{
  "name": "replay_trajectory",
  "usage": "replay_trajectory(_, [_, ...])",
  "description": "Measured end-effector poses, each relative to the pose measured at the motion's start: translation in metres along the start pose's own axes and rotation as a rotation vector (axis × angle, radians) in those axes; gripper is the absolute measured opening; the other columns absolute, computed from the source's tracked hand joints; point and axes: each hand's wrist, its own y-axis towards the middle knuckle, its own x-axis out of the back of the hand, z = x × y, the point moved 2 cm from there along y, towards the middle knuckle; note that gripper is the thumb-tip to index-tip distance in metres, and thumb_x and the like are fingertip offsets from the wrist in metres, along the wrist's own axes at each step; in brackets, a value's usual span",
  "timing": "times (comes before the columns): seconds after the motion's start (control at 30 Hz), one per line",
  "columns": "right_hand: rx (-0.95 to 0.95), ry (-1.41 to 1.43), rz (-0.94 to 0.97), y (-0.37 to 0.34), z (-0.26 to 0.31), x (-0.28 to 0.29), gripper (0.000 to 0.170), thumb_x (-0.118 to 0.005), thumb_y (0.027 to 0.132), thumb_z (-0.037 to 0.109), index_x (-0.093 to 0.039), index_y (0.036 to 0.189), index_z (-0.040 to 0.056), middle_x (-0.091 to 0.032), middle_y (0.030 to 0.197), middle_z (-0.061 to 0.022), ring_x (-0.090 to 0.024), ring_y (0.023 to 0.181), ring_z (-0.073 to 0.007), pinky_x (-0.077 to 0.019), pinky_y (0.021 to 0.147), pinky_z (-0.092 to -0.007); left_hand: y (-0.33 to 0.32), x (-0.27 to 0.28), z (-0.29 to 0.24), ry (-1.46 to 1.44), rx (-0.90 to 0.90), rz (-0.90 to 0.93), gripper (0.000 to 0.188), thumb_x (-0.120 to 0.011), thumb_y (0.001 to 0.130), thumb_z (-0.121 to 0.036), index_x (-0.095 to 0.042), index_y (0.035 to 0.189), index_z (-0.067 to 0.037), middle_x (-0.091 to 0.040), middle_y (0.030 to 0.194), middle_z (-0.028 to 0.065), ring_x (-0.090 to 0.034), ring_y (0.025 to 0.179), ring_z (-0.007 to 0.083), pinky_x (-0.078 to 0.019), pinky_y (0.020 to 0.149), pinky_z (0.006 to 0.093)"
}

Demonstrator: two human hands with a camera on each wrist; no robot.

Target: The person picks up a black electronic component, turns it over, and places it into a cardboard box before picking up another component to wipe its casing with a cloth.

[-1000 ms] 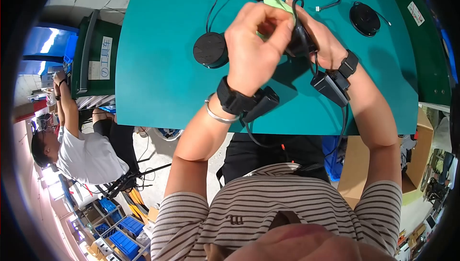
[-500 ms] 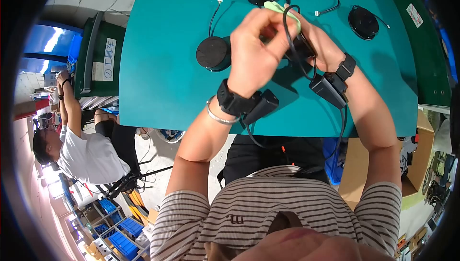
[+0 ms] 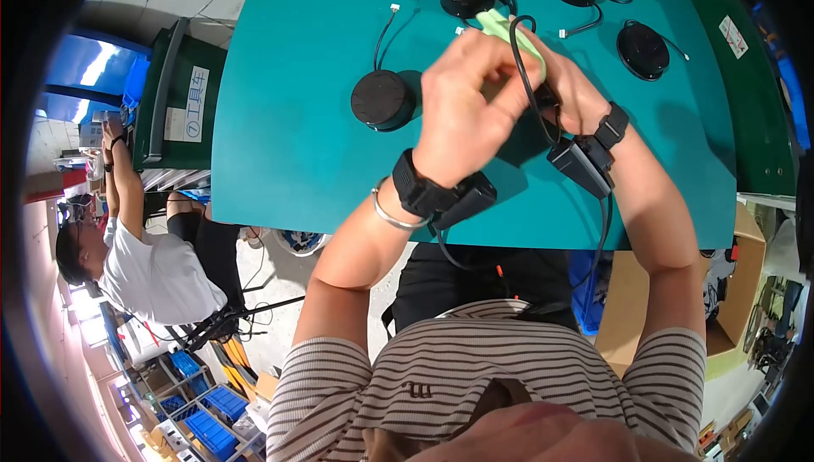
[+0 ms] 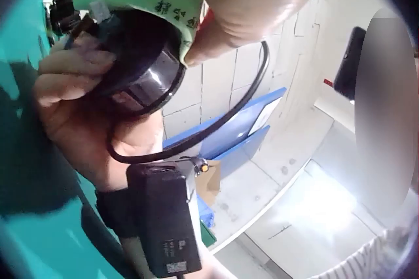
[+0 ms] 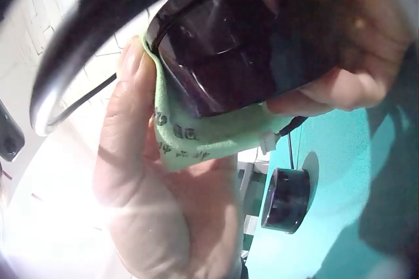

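Observation:
Between my hands, over the green table (image 3: 288, 165), is a glossy black puck-shaped device (image 4: 141, 73) with a black cable (image 4: 242, 105) looping out from it. My right hand (image 3: 581, 89) grips its body from the side. A thin light-green cloth (image 5: 209, 140) with dark printed marks is pinched in my left hand (image 3: 466, 106), between thumb and fingers. In the right wrist view the cloth is folded against the device's rim. A small white plug (image 5: 267, 143) shows beside the cloth. Seen from the head, my hands hide most of the device.
One similar black puck (image 3: 383, 100) lies left of my hands, its cable stretching away. Another puck (image 3: 642, 50) lies to the right, and several more stand along the far side. A cardboard box (image 3: 733, 292) is below the table's right edge. Another person (image 3: 161, 271) sits at far left.
My left hand, still pinching the cloth, has shifted slightly right and toward me at the device's rim. The cable loop has swung in front of the hands. My right hand keeps its grip.

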Motion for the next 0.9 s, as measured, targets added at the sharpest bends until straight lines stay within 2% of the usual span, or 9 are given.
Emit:
replay_trajectory(0.07, [0.219, -0.292, 0.068, 0.001, -0.001, 0.004, 0.061, -0.056, 0.098, 0.035, -0.035, 0.149, 0.0088, -0.053, 0.135, -0.0068, -0.055, 0.117, -0.0145, -0.0450, 0.097, -0.0282, 0.003, -0.001, -0.001, 0.043, -0.107, 0.001, 0.012, -0.074, 0.085, -0.008, -0.067, 0.091, -0.001, -0.061, 0.079, 0.0005, -0.054, 0.070, 0.0088, -0.0464, 0.066, 0.0239])
replay_trajectory(0.13, [-0.318, 0.180, 0.021, 0.006, 0.003, 0.005, 0.063, -0.058, 0.097, 0.033, -0.034, 0.150, 0.0081, -0.051, 0.138, -0.0075, -0.054, 0.120, -0.0142, -0.0442, 0.098, -0.0269, 0.007, 0.000, 0.013, -0.174, 0.159, -0.072, 0.011, -0.075, 0.083, -0.006, -0.067, 0.089, -0.002, -0.060, 0.078, 0.0023, -0.053, 0.068, 0.0113, -0.0463, 0.065, 0.0251])
replay_trajectory(0.17, [-0.066, 0.040, 0.073, 0.002, 0.000, 0.003, 0.059, -0.058, 0.097, 0.037, -0.040, 0.145, 0.0077, -0.058, 0.126, -0.0048, -0.058, 0.108, -0.0098, -0.0493, 0.086, -0.0231, 0.007, -0.001, 0.014, -0.220, 0.163, -0.116, 0.011, -0.075, 0.082, -0.006, -0.067, 0.088, -0.001, -0.058, 0.076, 0.0025, -0.052, 0.067, 0.0115, -0.0454, 0.064, 0.0251])
replay_trajectory(0.3, [0.003, 0.175, -0.140, 0.004, -0.006, -0.007, 0.051, -0.049, 0.100, 0.046, -0.051, 0.134, 0.0088, -0.060, 0.108, 0.0007, -0.058, 0.091, -0.0041, -0.0504, 0.073, -0.0204, 0.003, 0.000, 0.002, 0.039, -0.075, -0.008, 0.013, -0.072, 0.087, -0.008, -0.065, 0.094, 0.001, -0.057, 0.079, -0.0003, -0.054, 0.071, 0.0065, -0.0460, 0.065, 0.0228])
replay_trajectory(0.53, [-0.227, 0.129, -0.076, -0.001, 0.007, -0.007, 0.056, -0.049, 0.099, 0.052, -0.054, 0.133, 0.0086, -0.061, 0.112, -0.0012, -0.059, 0.097, -0.0058, -0.0505, 0.077, -0.0223, 0.006, 0.005, 0.004, -0.038, 0.031, 0.042, 0.014, -0.070, 0.088, -0.007, -0.071, 0.101, -0.003, -0.059, 0.083, 0.0022, -0.054, 0.071, 0.0111, -0.0458, 0.065, 0.0250])
replay_trajectory(0.6, [-0.188, 0.151, -0.081, -0.003, 0.001, -0.007, 0.053, -0.048, 0.100, 0.049, -0.053, 0.134, 0.0091, -0.061, 0.116, -0.0019, -0.059, 0.099, -0.0068, -0.0501, 0.082, -0.0234, 0.004, 0.004, 0.000, -0.013, 0.022, 0.048, 0.013, -0.071, 0.087, -0.008, -0.072, 0.099, -0.005, -0.059, 0.083, 0.0033, -0.053, 0.069, 0.0136, -0.0454, 0.064, 0.0262])
replay_trajectory(0.67, [0.252, -0.039, -0.082, 0.000, -0.004, -0.009, 0.052, -0.047, 0.100, 0.049, -0.055, 0.133, 0.0098, -0.062, 0.114, -0.0015, -0.058, 0.098, -0.0065, -0.0496, 0.081, -0.0239, 0.002, 0.003, -0.002, 0.064, -0.079, 0.067, 0.014, -0.071, 0.086, -0.007, -0.071, 0.100, -0.004, -0.058, 0.081, 0.0034, -0.053, 0.068, 0.0135, -0.0453, 0.062, 0.0261])
replay_trajectory(0.8, [-0.389, 0.004, -0.021, -0.006, 0.032, -0.013, 0.056, -0.049, 0.102, 0.037, -0.036, 0.150, 0.0106, -0.048, 0.139, -0.0038, -0.052, 0.118, -0.0109, -0.0453, 0.097, -0.0253, 0.007, 0.004, 0.010, -0.046, 0.042, -0.082, 0.011, -0.073, 0.084, -0.007, -0.071, 0.094, -0.003, -0.059, 0.081, 0.0040, -0.054, 0.067, 0.0138, -0.0453, 0.061, 0.0263])
replay_trajectory(0.9, [-0.186, 0.186, -0.089, 0.003, -0.002, -0.012, 0.052, -0.048, 0.100, 0.045, -0.047, 0.140, 0.0116, -0.058, 0.119, 0.0003, -0.056, 0.104, -0.0081, -0.0480, 0.086, -0.0249, 0.002, 0.005, -0.001, 0.020, 0.013, 0.008, 0.011, -0.072, 0.086, -0.007, -0.070, 0.096, -0.002, -0.059, 0.085, 0.0043, -0.058, 0.071, 0.0121, -0.0480, 0.065, 0.0248])
